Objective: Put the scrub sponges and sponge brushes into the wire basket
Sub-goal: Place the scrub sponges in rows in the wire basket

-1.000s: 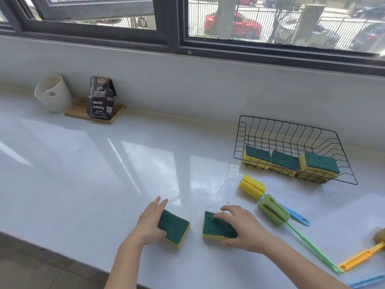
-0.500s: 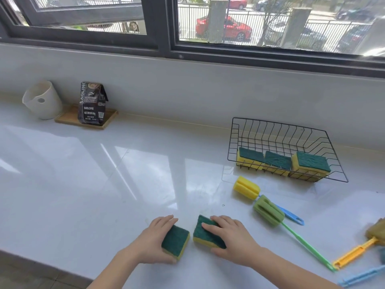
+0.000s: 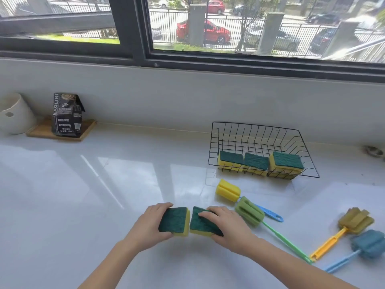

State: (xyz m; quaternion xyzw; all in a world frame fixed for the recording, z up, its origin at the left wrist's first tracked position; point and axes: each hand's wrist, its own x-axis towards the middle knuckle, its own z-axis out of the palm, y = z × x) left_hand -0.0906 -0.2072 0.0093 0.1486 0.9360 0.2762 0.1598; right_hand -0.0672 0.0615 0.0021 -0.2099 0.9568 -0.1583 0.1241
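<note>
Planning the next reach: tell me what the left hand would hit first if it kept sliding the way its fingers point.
Likely the other sponge, under the right hand; the left hand already has its own sponge nearly against it.

So both hands sit at the near edge of the counter point(image 3: 83, 205), left hand point(image 3: 149, 225) and right hand point(image 3: 227, 228) each gripping a scrub sponge point(image 3: 174, 221), the two sponges touching between them. Just right of the right hand lie two sponge brushes point(image 3: 249, 211), two more further right. The wire basket point(image 3: 214, 142) sits beyond the right hand, three sponges point(image 3: 256, 161) inside.
</note>
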